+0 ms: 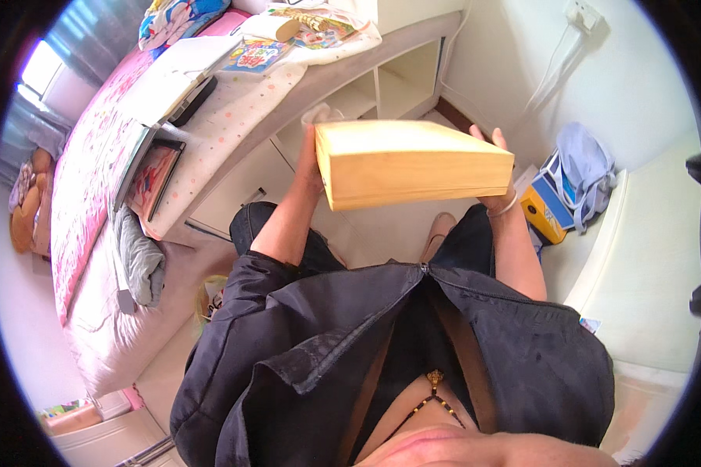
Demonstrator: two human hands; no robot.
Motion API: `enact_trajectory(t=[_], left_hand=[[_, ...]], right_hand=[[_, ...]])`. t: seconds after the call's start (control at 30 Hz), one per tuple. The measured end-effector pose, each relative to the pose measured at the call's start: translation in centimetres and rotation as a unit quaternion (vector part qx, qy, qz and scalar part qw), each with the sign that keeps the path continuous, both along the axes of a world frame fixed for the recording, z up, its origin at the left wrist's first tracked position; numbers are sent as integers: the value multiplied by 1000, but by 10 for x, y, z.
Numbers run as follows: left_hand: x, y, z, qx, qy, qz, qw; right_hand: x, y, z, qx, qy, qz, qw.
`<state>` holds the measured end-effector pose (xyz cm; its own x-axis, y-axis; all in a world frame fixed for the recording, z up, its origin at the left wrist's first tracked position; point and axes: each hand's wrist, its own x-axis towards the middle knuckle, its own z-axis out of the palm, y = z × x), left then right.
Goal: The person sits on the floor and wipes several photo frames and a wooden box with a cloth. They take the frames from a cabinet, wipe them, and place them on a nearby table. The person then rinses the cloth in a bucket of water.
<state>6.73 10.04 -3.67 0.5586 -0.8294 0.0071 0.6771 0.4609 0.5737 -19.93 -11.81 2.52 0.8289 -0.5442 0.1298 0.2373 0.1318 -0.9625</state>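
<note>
A light wooden box or drawer-like block is held up between my two hands, above the floor and in front of my knees. My left hand presses against its left end, the fingers mostly hidden behind it. A pale crumpled cloth shows beside the fingertips of that hand. My right hand supports the right end, its fingers reaching up behind the far corner and a bracelet at the wrist. The box's underside and far side are hidden.
On the left stands a bed with a spotted cover, bearing a picture book, papers and a dark-edged tray. Open white shelves are under its edge. To the right are a yellow and blue box and a grey-blue bag by the wall.
</note>
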Motion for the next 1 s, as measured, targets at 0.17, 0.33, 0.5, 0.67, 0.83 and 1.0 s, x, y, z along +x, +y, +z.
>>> enact_trajectory(t=[0.17, 0.33, 0.5, 0.67, 0.83, 1.0], left_hand=[[26, 6, 25, 150, -184, 89, 967], [35, 6, 38, 220, -96, 96, 966], [49, 10, 35, 221, -109, 92, 965], [69, 1, 48, 338, -331, 105, 875], [26, -31, 77, 272, -494, 90, 821], [-50, -61, 98, 170, -581, 321, 728]], right_hand=[[-7, 27, -54, 420, -9, 122, 899], [-12, 43, -57, 381, 65, 180, 905], [-8, 54, -40, 267, 31, 167, 949], [-2, 57, -20, 131, 74, 98, 984], [4, 62, -10, -120, 126, -2, 985], [9, 74, -9, -292, 260, -77, 917]])
